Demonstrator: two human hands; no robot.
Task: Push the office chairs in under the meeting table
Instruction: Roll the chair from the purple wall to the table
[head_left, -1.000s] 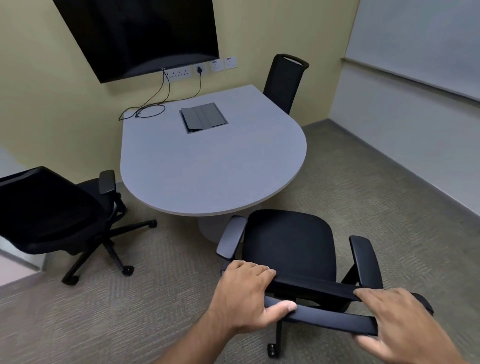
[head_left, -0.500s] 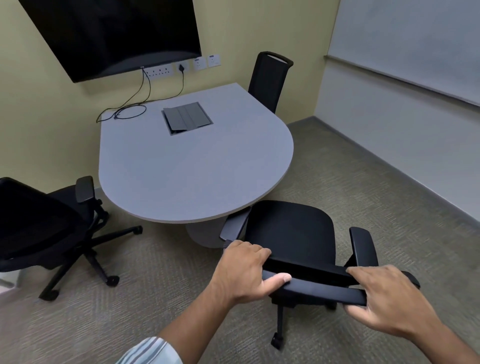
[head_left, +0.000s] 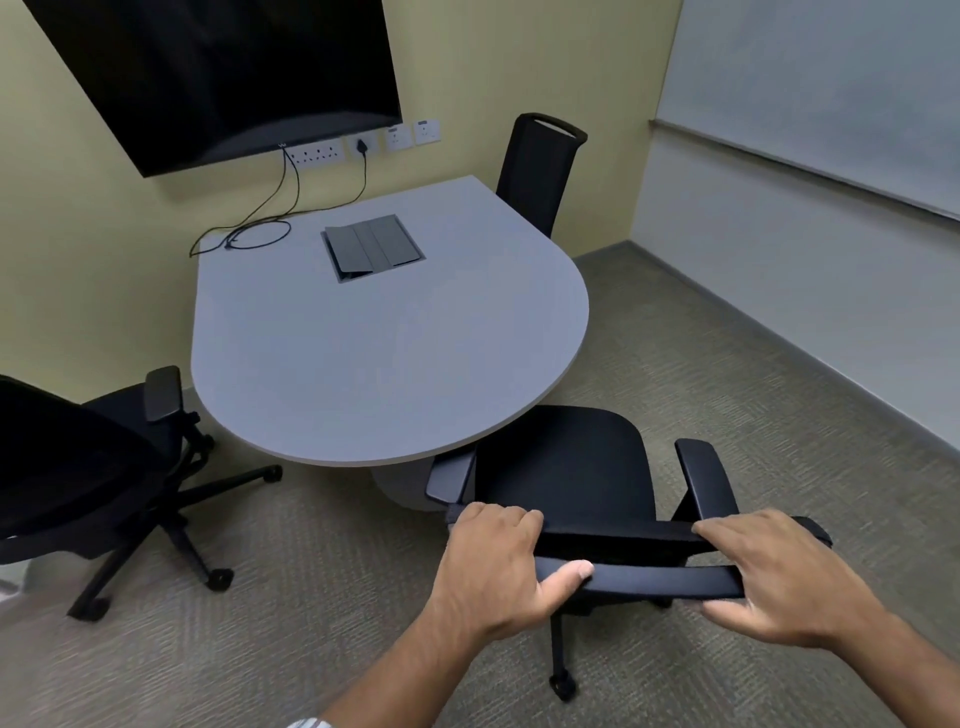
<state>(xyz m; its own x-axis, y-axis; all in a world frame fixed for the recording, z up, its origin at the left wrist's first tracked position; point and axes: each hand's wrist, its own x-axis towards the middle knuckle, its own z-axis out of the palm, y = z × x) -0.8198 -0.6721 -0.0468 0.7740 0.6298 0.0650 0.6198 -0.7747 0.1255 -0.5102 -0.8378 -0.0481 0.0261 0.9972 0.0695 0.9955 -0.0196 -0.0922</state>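
Black mesh and plastic made up the near chair (head_left: 566, 462), whose backrest top rail was clenched from behind by both hands: the left hand (head_left: 493, 566) was wrapped over the rail's left end with the thumb pressed along its near face, and the right hand (head_left: 779, 577) was closed over the right end. The grip on each side was firm and grasping the rail, not released. The chair's seat front was tucked just under the rounded edge of the grey table (head_left: 384, 353), its left armrest beneath the rim, while the right armrest was seen clear of the table, out over the carpet.

The step in hand was judged to be the pushing-in of this chair, partly done. A further forward push was called for, probably with a slight turn toward the table's pedestal so that the seat would go in squarely and the armrests would pass below the top.

A second chair (head_left: 83, 467) was left standing at the left, pulled out and angled away; a third chair (head_left: 540, 166) was set close against the far side.
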